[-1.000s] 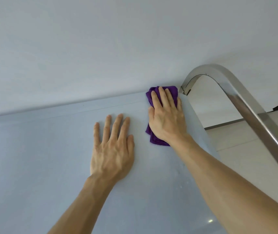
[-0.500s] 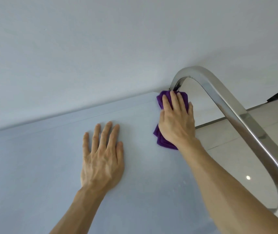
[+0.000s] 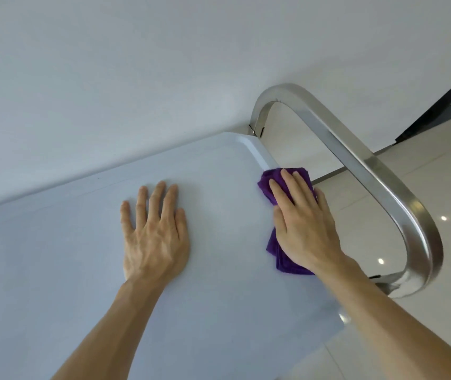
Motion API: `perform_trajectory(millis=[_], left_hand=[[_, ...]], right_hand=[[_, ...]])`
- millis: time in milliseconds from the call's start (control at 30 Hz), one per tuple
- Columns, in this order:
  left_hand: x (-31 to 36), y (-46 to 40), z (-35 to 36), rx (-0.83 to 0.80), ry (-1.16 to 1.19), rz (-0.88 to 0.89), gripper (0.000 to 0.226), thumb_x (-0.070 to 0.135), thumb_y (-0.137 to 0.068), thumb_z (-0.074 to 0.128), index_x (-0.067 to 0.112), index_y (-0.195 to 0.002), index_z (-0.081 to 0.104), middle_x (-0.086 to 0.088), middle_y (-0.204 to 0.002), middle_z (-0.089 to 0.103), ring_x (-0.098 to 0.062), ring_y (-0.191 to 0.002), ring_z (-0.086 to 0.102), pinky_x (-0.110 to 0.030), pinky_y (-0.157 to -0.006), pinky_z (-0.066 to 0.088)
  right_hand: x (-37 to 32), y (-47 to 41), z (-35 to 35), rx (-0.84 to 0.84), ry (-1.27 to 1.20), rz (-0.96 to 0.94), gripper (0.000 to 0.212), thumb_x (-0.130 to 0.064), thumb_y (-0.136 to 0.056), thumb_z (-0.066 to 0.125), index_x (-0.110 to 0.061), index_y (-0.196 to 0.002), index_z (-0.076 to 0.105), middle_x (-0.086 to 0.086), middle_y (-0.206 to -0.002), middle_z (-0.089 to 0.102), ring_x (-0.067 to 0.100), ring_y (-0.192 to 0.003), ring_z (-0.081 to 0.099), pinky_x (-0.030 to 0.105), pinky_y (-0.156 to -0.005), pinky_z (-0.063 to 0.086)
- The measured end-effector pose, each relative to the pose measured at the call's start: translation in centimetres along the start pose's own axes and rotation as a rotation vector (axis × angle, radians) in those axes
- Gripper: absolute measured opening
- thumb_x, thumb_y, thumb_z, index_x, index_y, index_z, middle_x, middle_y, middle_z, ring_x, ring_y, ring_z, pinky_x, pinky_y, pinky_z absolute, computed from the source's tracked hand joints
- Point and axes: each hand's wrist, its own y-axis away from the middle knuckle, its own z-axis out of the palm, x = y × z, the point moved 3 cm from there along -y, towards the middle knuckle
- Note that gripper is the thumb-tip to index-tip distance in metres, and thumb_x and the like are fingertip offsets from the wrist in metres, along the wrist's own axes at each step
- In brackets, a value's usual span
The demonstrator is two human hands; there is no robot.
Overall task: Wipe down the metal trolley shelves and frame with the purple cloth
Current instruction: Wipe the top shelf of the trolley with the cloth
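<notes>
Purple folded cloth [image 3: 273, 244] lies pressed under your right hand at the right edge of the trolley's flat pale grey metal top shelf [image 3: 218, 311], just short of its far right corner. Starting from the left, your left hand [image 3: 154, 234] rests palm-down on the bare shelf, fingers [image 3: 155, 198] stretched flat and slightly spread, holding nothing, well apart from the cloth. Your right hand [image 3: 301, 223] lies flat on the cloth, fingers [image 3: 287, 185] extended and close together, pinning it to the shelf rather than gripping it. Further right, the curved shiny steel handle bar [image 3: 361, 165] arches beside the shelf edge over the glossy cream tiled floor [image 3: 424, 182]
</notes>
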Motion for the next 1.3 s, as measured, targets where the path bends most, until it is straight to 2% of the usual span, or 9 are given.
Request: perform_trajectory(millis=[133,300,400,567,700,833,967,1100,1300], left_hand=[[-0.2,0.2,0.0,0.003,-0.011,0.008,0.052,0.036,-0.102,0.019,0.024,-0.152,0.024,0.004,-0.161,0.022,-0.022,-0.151,0.01,-0.052,-0.121,0.005],[0.1,0.1,-0.3,0.016,0.008,0.025,0.052,0.035,-0.102,0.02,0.023,-0.152,0.025,0.003,-0.161,0.023,-0.023,-0.15,0.01,-0.052,-0.121,0.004],[-0.1,0.1,-0.2,0.026,0.012,0.033,0.051,0.036,-0.102,0.021,0.024,-0.152,0.025,0.004,-0.161,0.023,-0.023,-0.15,0.01,-0.052,-0.121,0.004],[-0.1,0.1,0.0,0.038,-0.01,0.047,0.05,0.034,-0.102,0.025,0.021,-0.15,0.03,0.001,-0.159,0.026,-0.025,-0.149,0.014,-0.054,-0.12,0.006],[0.2,0.7,-0.7,0.09,-0.051,0.083,0.044,0.023,-0.1,0.032,0.014,-0.142,0.042,-0.008,-0.151,0.039,-0.033,-0.143,0.028,-0.06,-0.114,0.018],[1.1,0.6,-1.3,0.096,-0.13,0.132,0.039,0.013,-0.095,0.041,0.008,-0.133,0.05,-0.015,-0.142,0.048,-0.041,-0.135,0.037,-0.061,-0.105,0.029],[1.6,0.7,-1.6,0.045,-0.194,0.116,0.039,0.011,-0.096,0.042,0.009,-0.134,0.048,-0.013,-0.144,0.046,-0.041,-0.134,0.037,-0.057,-0.105,0.031],[2.3,0.7,-2.5,-0.021,-0.278,0.144,0.047,0.01,-0.093,0.045,0.012,-0.139,0.044,-0.009,-0.151,0.037,-0.035,-0.136,0.036,-0.055,-0.109,0.026],[9.1,7.0,-3.0,0.04,0.125,0.358,0.037,0.008,-0.088,0.06,0.009,-0.125,0.061,-0.013,-0.142,0.05,-0.039,-0.114,0.058,-0.051,-0.098,0.041]], right_hand=[[-4.8,-1.3,0.5,0.038,0.009,0.089,0.053,-0.028,-0.101,0.032,-0.015,-0.153,0.029,0.004,-0.163,0.018,0.024,-0.151,0.012,0.052,-0.121,0.01],[-10.3,6.5,1.0,-0.039,-0.103,-0.24,0.057,-0.027,-0.096,0.036,-0.015,-0.151,0.033,0.003,-0.162,0.023,0.021,-0.151,0.013,0.051,-0.12,0.016],[-6.8,9.4,0.4,-0.063,-0.066,-0.295,0.058,-0.027,-0.094,0.032,-0.018,-0.151,0.034,0.0,-0.163,0.022,0.017,-0.151,0.016,0.048,-0.119,0.021],[3.2,6.6,-0.9,-0.061,-0.02,0.155,0.054,-0.024,-0.099,0.028,-0.013,-0.152,0.031,0.007,-0.159,0.028,0.026,-0.146,0.028,0.05,-0.115,0.028],[1.5,4.9,-0.4,0.025,-0.043,0.287,0.052,-0.02,-0.098,0.031,-0.007,-0.148,0.035,0.013,-0.151,0.041,0.033,-0.134,0.043,0.045,-0.109,0.035],[-2.4,7.8,-0.6,0.029,-0.006,0.126,0.055,-0.021,-0.095,0.038,-0.011,-0.149,0.037,0.007,-0.16,0.029,0.031,-0.147,0.024,0.048,-0.119,0.02],[-5.4,13.5,-0.2,-0.012,-0.123,-0.176,0.051,-0.028,-0.097,0.034,-0.019,-0.148,0.04,-0.002,-0.159,0.03,0.023,-0.148,0.023,0.046,-0.119,0.021],[-1.2,15.4,-0.8,0.064,-0.235,-0.104,0.052,-0.035,-0.096,0.046,-0.024,-0.147,0.042,0.002,-0.158,0.034,0.02,-0.147,0.026,0.045,-0.118,0.025],[2.6,15.1,-1.9,0.254,-0.396,0.02,0.042,0.002,-0.091,0.057,-0.008,-0.132,0.059,0.002,-0.14,0.056,0.018,-0.137,0.045,0.041,-0.108,0.042]])
